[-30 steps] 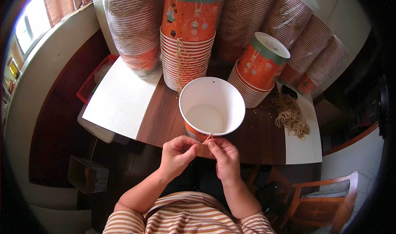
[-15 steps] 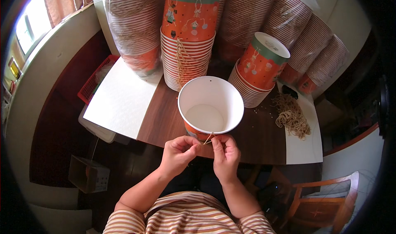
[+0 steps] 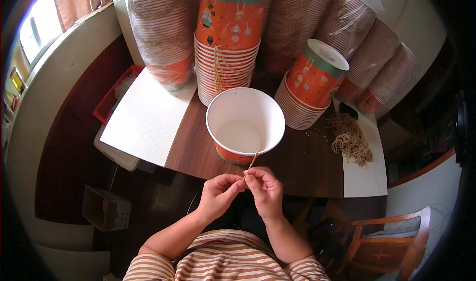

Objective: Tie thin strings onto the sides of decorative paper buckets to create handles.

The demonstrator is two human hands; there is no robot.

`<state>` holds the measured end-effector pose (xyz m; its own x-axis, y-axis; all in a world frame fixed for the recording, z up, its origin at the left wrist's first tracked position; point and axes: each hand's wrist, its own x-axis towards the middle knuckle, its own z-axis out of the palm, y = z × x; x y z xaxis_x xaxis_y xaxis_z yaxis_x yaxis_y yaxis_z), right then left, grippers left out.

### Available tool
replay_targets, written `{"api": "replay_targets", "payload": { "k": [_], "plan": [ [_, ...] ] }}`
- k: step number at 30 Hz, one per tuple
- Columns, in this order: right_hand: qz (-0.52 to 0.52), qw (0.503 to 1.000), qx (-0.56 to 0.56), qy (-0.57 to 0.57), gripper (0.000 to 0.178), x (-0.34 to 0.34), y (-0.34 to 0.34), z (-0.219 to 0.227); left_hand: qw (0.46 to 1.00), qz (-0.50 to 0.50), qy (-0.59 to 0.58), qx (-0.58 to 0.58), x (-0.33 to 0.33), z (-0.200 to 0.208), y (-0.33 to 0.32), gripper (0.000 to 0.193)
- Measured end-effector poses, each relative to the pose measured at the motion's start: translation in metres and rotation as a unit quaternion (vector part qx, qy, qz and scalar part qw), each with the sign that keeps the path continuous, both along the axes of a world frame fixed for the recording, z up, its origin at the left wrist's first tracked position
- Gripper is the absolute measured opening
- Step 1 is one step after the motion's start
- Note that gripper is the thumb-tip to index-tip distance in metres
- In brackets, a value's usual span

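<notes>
And my fingers (image 3: 256, 186), both hands, pinch soft-looking cord (image 3: 252, 160); bucket (image 3: 240, 132) looks light, crushable, best taken by its rim (image 3: 284, 120)!

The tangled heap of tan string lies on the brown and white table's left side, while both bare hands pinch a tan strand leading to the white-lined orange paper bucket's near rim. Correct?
Not quite: the head view shows the tangled heap of tan string on the right side of the table. The left hand and right hand do pinch the tan strand.
</notes>
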<state>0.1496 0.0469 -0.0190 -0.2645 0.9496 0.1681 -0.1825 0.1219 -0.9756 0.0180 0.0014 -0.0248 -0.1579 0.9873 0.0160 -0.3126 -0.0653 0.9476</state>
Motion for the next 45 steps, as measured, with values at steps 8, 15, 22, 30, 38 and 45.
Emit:
{"api": "replay_targets", "payload": {
  "k": [8, 15, 22, 30, 38, 45],
  "plan": [
    [0.006, 0.997, -0.047, 0.061, 0.008, -0.009, -0.002, -0.001, 0.999, 0.010, 0.037, -0.006, 0.003, 0.003, -0.005, 0.012],
    [-0.009, 0.979, -0.147, 0.142, 0.013, -0.015, 0.004, 0.015, 0.988, 0.001, 0.152, 0.002, 0.005, 0.005, -0.014, 0.008],
    [-0.030, 0.980, -0.138, 0.137, 0.014, -0.016, 0.018, 0.030, 0.980, -0.013, 0.196, -0.023, 0.004, 0.000, -0.024, 0.008],
    [-0.024, 0.980, -0.147, 0.135, 0.017, -0.020, 0.023, 0.037, 0.978, -0.021, 0.208, -0.005, 0.005, 0.001, -0.026, 0.008],
    [-0.016, 0.981, -0.155, 0.115, 0.018, -0.017, 0.029, 0.028, 0.982, -0.011, 0.190, -0.007, 0.008, 0.007, -0.023, 0.009],
    [-0.019, 0.982, -0.157, 0.103, 0.023, -0.018, 0.030, 0.028, 0.980, -0.011, 0.199, -0.011, 0.012, 0.011, -0.025, 0.010]
  ]
}}
